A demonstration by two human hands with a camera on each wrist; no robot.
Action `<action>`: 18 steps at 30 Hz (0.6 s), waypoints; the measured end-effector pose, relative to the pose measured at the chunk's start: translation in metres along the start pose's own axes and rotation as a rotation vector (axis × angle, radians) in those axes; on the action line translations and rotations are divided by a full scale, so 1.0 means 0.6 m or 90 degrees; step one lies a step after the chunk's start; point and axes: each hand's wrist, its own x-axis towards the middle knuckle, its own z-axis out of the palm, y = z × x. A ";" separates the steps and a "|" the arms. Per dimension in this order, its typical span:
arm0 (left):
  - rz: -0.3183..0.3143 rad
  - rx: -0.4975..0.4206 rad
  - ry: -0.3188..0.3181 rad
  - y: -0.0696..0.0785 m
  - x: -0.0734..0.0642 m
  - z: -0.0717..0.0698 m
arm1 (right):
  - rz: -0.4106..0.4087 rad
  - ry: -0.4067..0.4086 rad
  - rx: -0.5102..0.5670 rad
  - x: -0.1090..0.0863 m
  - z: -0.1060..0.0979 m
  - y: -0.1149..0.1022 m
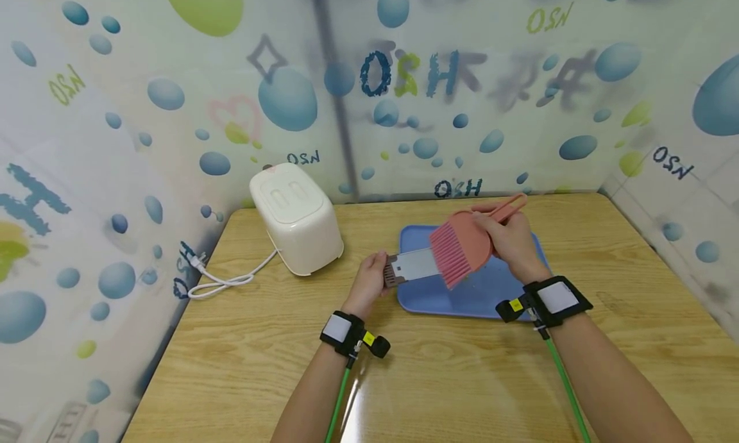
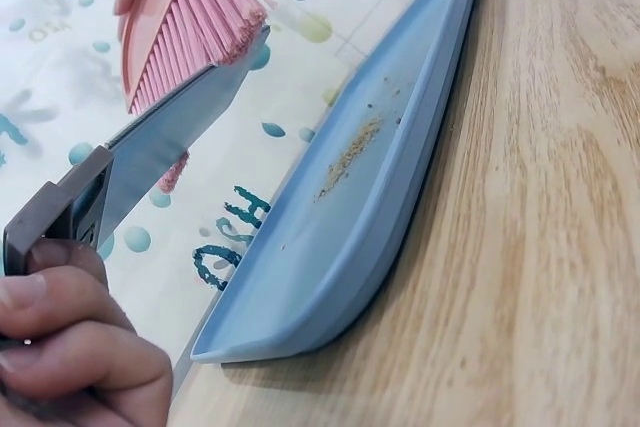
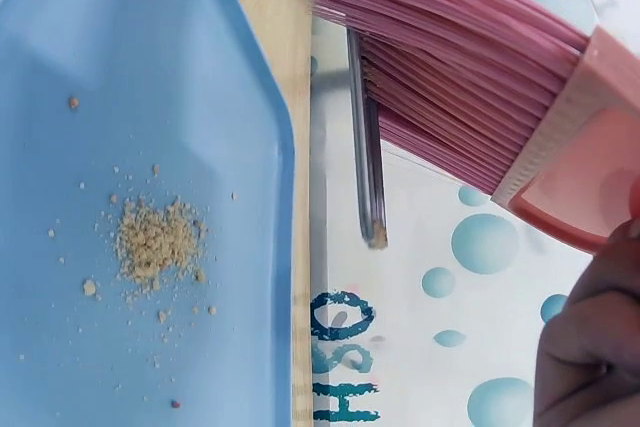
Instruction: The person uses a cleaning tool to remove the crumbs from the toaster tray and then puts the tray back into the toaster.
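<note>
My left hand (image 1: 368,281) grips the grey-brown end of a flat metal crumb tray (image 1: 417,265), held tilted above a blue tray (image 1: 430,303). In my right hand (image 1: 512,243) is a pink hand brush (image 1: 469,241), gripped by the handle. Its bristles (image 3: 450,57) lie against the far end of the crumb tray's metal plate. Below them, a small heap of tan crumbs (image 3: 158,245) sits on the blue tray, with loose bits scattered around it. The left wrist view shows some crumbs clinging to the bristle tips (image 2: 240,45).
At the back left of the wooden table (image 1: 277,347) stands a cream toaster (image 1: 297,218). Its white cord (image 1: 231,281) lies coiled near the left edge, ending in a plug (image 1: 197,262). A patterned curtain (image 1: 404,142) hangs behind and along the sides.
</note>
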 end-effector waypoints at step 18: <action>0.006 -0.003 -0.001 0.002 0.000 -0.002 | 0.007 0.041 -0.019 0.007 -0.037 0.013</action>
